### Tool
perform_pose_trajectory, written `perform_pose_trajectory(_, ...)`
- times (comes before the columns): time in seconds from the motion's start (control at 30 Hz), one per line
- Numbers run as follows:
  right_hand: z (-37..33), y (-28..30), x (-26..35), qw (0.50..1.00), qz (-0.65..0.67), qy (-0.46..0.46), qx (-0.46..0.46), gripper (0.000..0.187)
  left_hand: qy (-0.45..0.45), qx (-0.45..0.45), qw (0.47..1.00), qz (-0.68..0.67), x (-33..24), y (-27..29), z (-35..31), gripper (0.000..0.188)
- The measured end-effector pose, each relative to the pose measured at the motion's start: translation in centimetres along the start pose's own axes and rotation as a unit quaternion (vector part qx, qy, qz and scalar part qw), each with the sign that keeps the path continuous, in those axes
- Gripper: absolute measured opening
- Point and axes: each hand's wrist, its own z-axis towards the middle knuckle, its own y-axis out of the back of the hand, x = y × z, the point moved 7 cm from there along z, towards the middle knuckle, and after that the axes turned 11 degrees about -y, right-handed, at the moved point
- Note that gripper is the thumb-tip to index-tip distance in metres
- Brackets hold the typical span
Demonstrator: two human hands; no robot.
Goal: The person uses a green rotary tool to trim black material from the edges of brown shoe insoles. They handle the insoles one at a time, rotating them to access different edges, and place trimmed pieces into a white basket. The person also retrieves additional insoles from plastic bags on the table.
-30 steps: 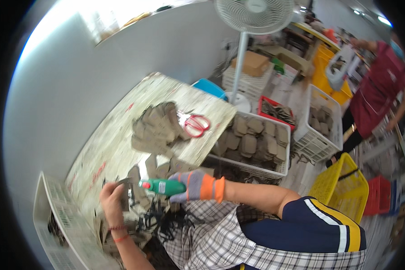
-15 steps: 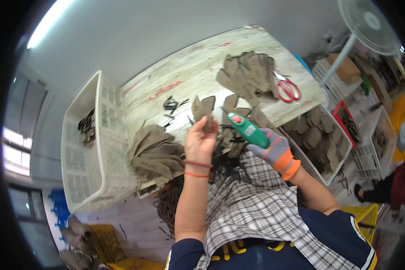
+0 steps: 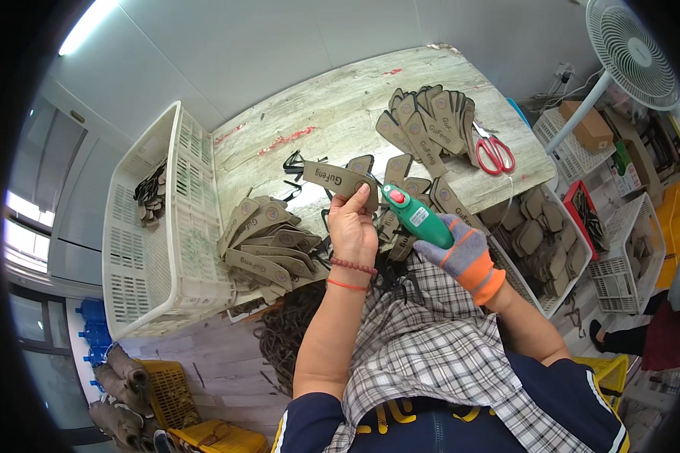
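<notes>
Pinched in the fingers of my bare left hand [image 3: 353,230] is a brown printed fabric strap piece [image 3: 332,178] with a dark edge, its long end pointing left. My right hand [image 3: 461,253], in a grey and orange glove, is wrapped round a green handheld power tool [image 3: 423,220] with a red button. The tool's front end is close to the right end of the strap piece; whether they touch, I cannot tell. Similar pieces lie in a pile [image 3: 268,241] left of my left hand and in a fanned stack [image 3: 428,124] farther back. Some more lie under my hands.
Red-handled scissors [image 3: 495,153] lie on the table [image 3: 332,98] beside the fanned stack. A white basket [image 3: 175,234] stands on the left. At right, a white crate [image 3: 578,260] holds many pieces, with a fan [image 3: 633,53] beyond. Black trimmings [image 3: 293,162] lie on the tabletop.
The strap piece in my left hand has swung to lie broadside, its printed face showing. My left hand has shifted slightly right, nearer the tool. The view has moved a little.
</notes>
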Motion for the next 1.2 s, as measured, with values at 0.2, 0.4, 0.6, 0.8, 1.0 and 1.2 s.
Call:
perform_pose_trajectory(0.2, 0.2, -0.1, -0.6, 1.0, 0.026, 0.009, 0.0, 0.051, -0.022, 0.02, 1.0, 0.002, 0.0, -0.2, 0.0, 0.026)
perform_pose_trajectory(0.4, -0.1, -0.1, 0.3, 0.999, 0.033, -0.005, 0.02, 0.051, -0.021, 0.004, 0.999, 0.03, -0.5, -0.3, -0.6, 0.025)
perform_pose_trajectory(0.6, 0.3, 1.4, -0.7, 0.999, 0.02, 0.002, -0.025, 0.054, -0.117, -0.028, 0.991, 0.056, -5.2, 1.1, 0.5, 0.024)
perform_pose_trajectory(0.8, -0.1, 5.8, -5.9, 0.989, 0.079, -0.074, -0.102, 0.047, -0.047, -0.11, 0.993, -0.018, -8.9, 3.6, 2.3, 0.031)
perform_pose_trajectory(1.0, -0.4, 7.9, -8.8, 0.977, 0.112, -0.104, -0.148, 0.041, -0.358, 0.31, 0.55, 0.688, 3.8, -5.4, -5.2, 0.061)
perform_pose_trajectory(1.2, -0.6, 8.8, -9.6, 0.975, 0.095, -0.103, -0.171, 0.044, -0.289, 0.343, 0.422, 0.788, 10.6, -4.1, -1.8, 0.064)
